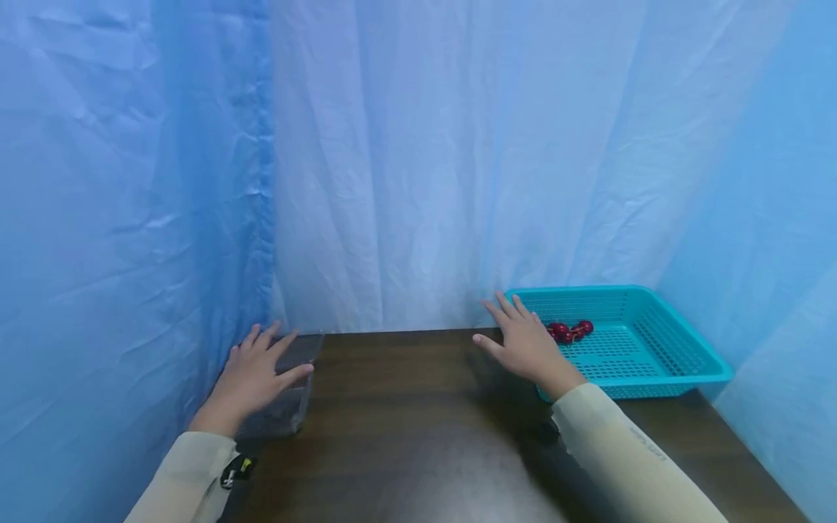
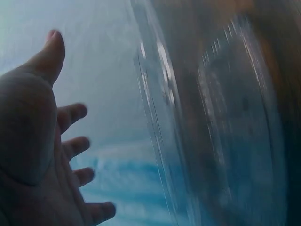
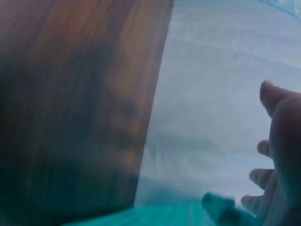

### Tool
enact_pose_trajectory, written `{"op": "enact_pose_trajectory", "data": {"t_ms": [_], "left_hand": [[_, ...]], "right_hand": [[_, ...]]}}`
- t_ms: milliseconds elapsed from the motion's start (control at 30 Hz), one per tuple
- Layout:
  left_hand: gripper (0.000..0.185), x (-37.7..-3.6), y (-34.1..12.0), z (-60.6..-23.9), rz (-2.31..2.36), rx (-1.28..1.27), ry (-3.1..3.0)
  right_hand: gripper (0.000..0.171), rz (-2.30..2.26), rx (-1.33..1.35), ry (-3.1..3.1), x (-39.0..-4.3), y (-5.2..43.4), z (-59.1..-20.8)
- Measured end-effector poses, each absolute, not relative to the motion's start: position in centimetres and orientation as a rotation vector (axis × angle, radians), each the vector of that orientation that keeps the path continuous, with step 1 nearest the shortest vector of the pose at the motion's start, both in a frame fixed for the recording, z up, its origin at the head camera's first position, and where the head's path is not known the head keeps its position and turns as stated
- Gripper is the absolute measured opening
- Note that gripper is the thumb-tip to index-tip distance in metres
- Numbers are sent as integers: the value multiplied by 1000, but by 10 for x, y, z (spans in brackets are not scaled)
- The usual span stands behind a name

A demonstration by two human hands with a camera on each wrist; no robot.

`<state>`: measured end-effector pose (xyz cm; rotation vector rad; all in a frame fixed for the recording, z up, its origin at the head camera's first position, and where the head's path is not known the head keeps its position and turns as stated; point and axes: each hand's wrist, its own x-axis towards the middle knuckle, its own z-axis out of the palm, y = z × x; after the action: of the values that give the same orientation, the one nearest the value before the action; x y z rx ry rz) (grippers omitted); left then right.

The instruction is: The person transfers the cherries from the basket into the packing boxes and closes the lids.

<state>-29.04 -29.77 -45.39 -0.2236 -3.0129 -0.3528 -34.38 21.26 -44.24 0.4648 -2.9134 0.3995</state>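
My left hand point(image 1: 247, 378), fingers spread, hovers over a clear plastic container point(image 1: 297, 408) at the table's left side. In the left wrist view the container point(image 2: 240, 108) appears blurred, apart from the hand point(image 2: 42, 136), and nothing is held. On the other side, my right hand point(image 1: 526, 349) stretches out with spread fingers by the left edge of a turquoise plastic basket point(image 1: 686, 378). Several dark red cherries point(image 1: 567, 334) lie in the basket's left part, some hidden behind that hand. The right wrist view shows the hand point(image 3: 282, 155) holding nothing, the basket's rim point(image 3: 155, 215) below.
A dark brown wooden table point(image 1: 405, 421) spans the space between container and basket. Pale blue curtains point(image 1: 425, 160) hang behind the table and along both sides, close to the left hand and the basket.
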Motion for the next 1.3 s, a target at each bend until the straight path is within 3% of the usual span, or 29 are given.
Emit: {"op": "enact_pose_trajectory", "data": {"t_ms": [433, 833, 1300], "left_hand": [[104, -270, -354, -465, -486, -256, -3119], [106, -272, -368, -447, -573, -367, -3237], [115, -281, -367, -441, -536, -225, -3349]], "right_hand": [[93, 571, 294, -3098, -330, 261, -452], [80, 770, 193, -3177, -331, 274, -449], [76, 763, 196, -3158, -330, 274, -451]]}}
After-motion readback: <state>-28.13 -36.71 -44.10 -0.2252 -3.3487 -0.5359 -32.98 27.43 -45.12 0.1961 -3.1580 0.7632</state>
